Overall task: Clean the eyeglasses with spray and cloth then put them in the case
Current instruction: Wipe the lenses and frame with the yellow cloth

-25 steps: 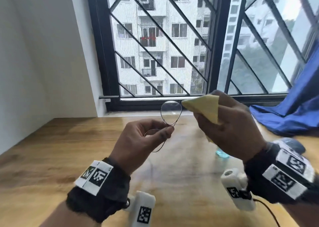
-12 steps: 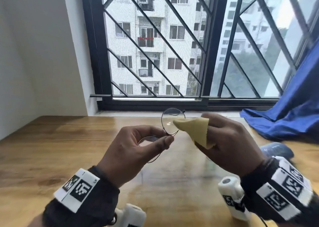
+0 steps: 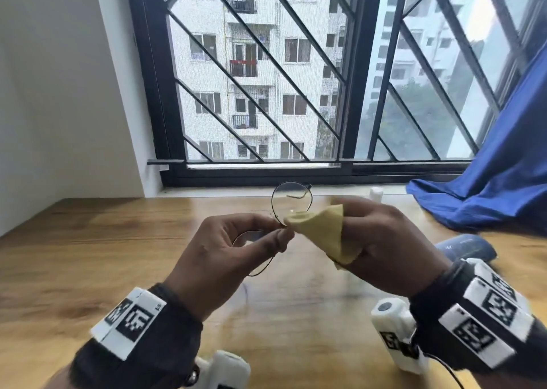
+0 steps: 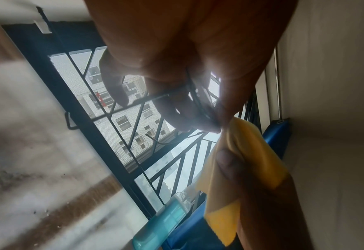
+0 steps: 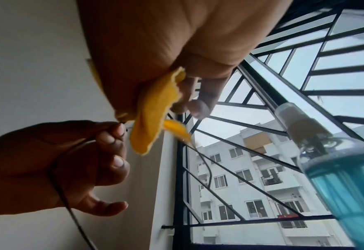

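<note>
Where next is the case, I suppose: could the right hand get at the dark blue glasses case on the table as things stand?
Probably yes: the dark blue glasses case lies uncovered beside the right hand, though that hand holds the yellow cloth.

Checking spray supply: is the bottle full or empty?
Partly full: the spray bottle shows blue liquid to its shoulder, clear above.

No legible words, brand names or numbers appear anywhere in these views. The only markings are black-and-white square code patterns on the white wristbands (image 3: 131,319) at lower left and lower right of the head view, and on the white wrist-camera housing (image 3: 395,337) at lower right. Faint pale marks on the blue case (image 3: 461,245) at right are too blurred to read.
</note>
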